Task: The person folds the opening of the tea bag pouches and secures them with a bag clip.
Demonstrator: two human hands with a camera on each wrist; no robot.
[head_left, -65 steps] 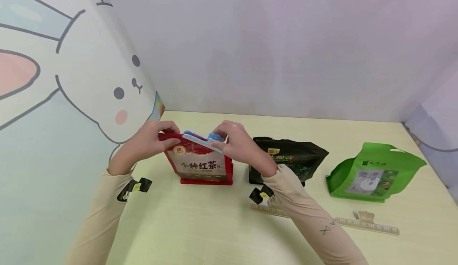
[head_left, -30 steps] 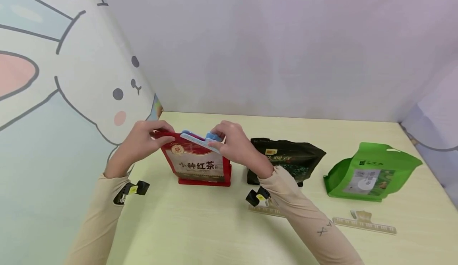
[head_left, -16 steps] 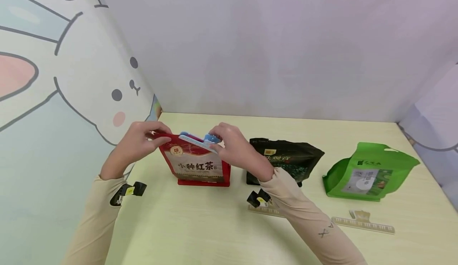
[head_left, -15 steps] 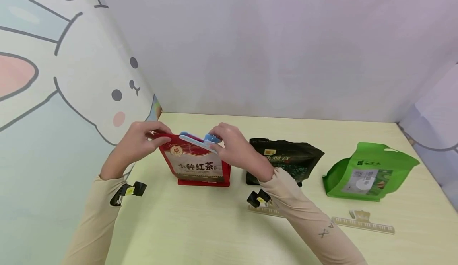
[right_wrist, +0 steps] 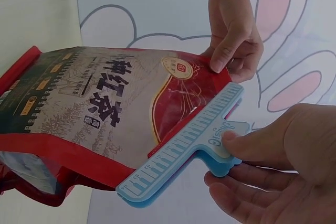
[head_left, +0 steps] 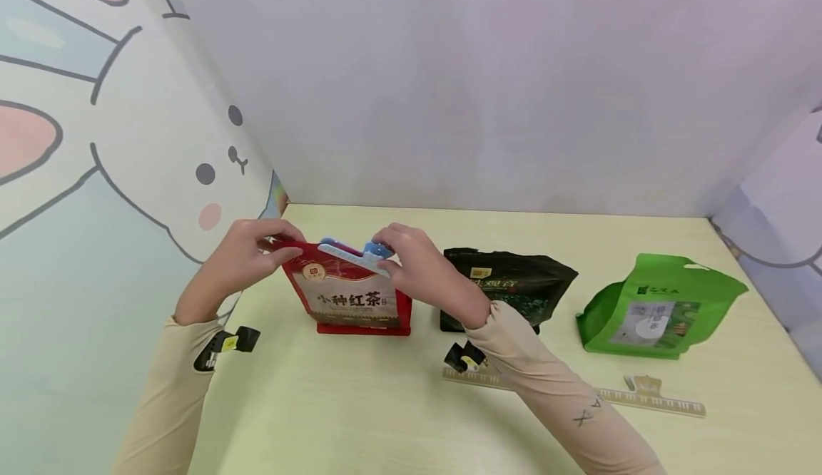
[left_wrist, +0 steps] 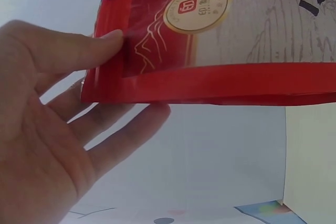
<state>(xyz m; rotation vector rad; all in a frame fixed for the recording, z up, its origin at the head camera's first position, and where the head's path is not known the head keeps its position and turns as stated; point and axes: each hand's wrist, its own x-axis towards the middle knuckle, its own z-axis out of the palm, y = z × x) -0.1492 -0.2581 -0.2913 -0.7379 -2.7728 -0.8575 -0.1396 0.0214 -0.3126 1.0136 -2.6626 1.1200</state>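
Observation:
A red and beige tea bag (head_left: 353, 297) with Chinese print stands upright on the table at the left. My left hand (head_left: 247, 257) pinches its top left corner; in the left wrist view the thumb (left_wrist: 107, 45) lies on the front and the other fingers are behind. Across the top edge sits a light blue piano-patterned sealing clip (right_wrist: 178, 148). Its handle is held by my right hand (head_left: 417, 261), thumb on one side and fingers on the other. In the right wrist view the clip's long bars straddle the bag's top edge.
Right of the red bag stands a black tea bag (head_left: 514, 282), partly behind my right forearm. A green bag (head_left: 661, 307) stands farther right. Two tan piano-patterned clips lie in front, one clip (head_left: 651, 400) near the green bag, the other clip (head_left: 475, 379) partly covered by my sleeve.
My left hand has slid a little left along the red bag's top edge, to its corner. The right hand keeps hold of the clip. The whole view has shifted slightly.

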